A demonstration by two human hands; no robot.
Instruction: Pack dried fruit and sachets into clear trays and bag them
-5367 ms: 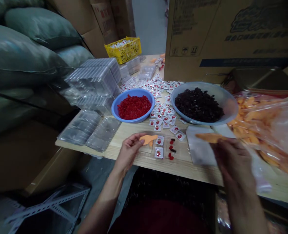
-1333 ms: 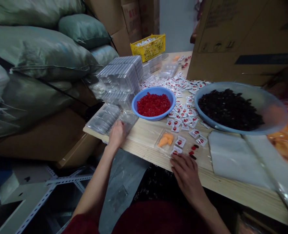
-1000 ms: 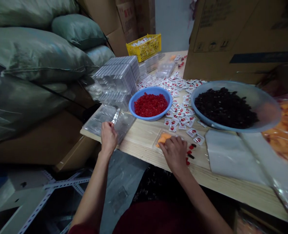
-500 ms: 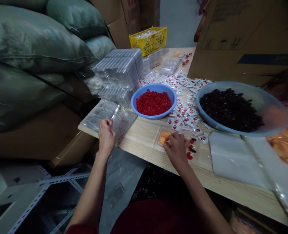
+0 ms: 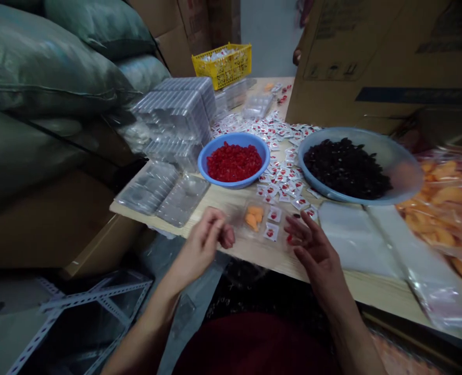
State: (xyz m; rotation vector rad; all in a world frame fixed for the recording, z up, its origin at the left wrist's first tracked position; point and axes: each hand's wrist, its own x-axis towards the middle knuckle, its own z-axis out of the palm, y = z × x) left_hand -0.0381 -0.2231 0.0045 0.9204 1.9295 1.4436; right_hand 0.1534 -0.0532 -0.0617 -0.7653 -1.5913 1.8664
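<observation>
In front of me on the table lies a clear plastic tray (image 5: 262,244). Orange dried-fruit slices (image 5: 254,216) fill its left compartment, with two small white sachets (image 5: 271,232) in the middle. Red and dark pieces on its right side are partly covered by my right hand (image 5: 314,247), which is open, fingers apart. My left hand (image 5: 205,237) is at the tray's left side with its fingers curled together; whether anything is in them cannot be made out. A blurred clear sheet or edge shows beside those fingers.
Behind the tray stand a blue bowl of red dried fruit (image 5: 200,166) and a larger bowl of dark dried fruit (image 5: 406,182), with loose sachets (image 5: 281,174) between. Clear trays (image 5: 176,112) are stacked left. A yellow crate (image 5: 231,67), bagged orange slices (image 5: 445,192) and a large carton (image 5: 332,109) surround these.
My left hand has moved right, from the flat clear plastic pile to the tray. My right hand has lifted off the orange slices and moved right, opening. Two sachets now show in the tray's middle.
</observation>
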